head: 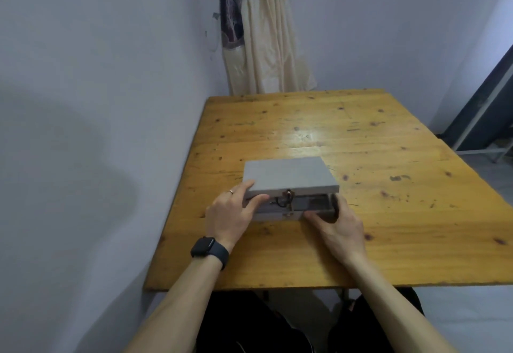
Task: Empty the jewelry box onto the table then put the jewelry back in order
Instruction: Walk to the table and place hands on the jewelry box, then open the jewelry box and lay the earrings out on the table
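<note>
A grey jewelry box (288,176) stands on the wooden table (361,141), near its front left. Its lid is raised a little at the front, leaving a dark gap above the base, and a small metal clasp (288,200) hangs at the middle of the front. My left hand (233,213) holds the lid's front left corner, fingers on its edge and thumb in the gap. My right hand (337,222) grips the base at its front right corner, with the thumb on the front face. What the box holds is hidden.
A pale wall runs close along the table's left edge. A cream and purple curtain (263,36) hangs behind the far left corner. A dark doorway (483,108) stands at the right. I wear a black watch (209,250) on my left wrist.
</note>
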A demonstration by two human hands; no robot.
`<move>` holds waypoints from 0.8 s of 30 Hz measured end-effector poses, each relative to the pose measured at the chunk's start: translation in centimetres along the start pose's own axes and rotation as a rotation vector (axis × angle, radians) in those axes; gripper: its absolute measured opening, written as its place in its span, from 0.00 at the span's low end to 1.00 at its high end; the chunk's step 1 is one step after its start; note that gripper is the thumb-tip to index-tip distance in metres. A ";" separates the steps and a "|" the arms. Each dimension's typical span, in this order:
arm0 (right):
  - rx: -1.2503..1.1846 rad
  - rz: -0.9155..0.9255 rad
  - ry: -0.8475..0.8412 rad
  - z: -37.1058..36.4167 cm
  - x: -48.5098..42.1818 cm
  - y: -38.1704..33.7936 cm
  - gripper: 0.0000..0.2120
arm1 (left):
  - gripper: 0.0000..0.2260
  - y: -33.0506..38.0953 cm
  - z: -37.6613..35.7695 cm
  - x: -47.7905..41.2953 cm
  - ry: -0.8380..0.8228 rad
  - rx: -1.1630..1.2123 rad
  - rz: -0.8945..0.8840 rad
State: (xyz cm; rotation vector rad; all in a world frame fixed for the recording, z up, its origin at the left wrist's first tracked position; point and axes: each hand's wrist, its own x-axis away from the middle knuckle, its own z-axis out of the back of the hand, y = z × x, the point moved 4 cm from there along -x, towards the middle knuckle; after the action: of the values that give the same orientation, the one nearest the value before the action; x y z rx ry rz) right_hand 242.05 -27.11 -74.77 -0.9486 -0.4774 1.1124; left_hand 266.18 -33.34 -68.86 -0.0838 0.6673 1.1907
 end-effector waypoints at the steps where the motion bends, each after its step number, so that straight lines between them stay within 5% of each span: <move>1: 0.016 0.022 0.001 0.0 0.0 -0.1 0.35 | 0.25 0.1 0.6 -0.7 0.012 -0.005 0.014; 10: 0.096 0.044 0.048 -0.3 -0.3 -0.5 0.24 | 0.25 1.2 2.6 -7.9 -0.004 0.081 0.164; 24: 0.468 0.121 -0.177 -0.3 -4.1 -0.6 0.37 | 0.20 -0.9 -3.7 -12.4 -0.070 0.609 0.516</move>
State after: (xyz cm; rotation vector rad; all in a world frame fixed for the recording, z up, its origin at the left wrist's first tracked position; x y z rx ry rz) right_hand 240.93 -31.00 -73.91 -0.4762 -0.2839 1.3506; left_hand 262.79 -45.46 -65.60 0.6741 0.9985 1.4179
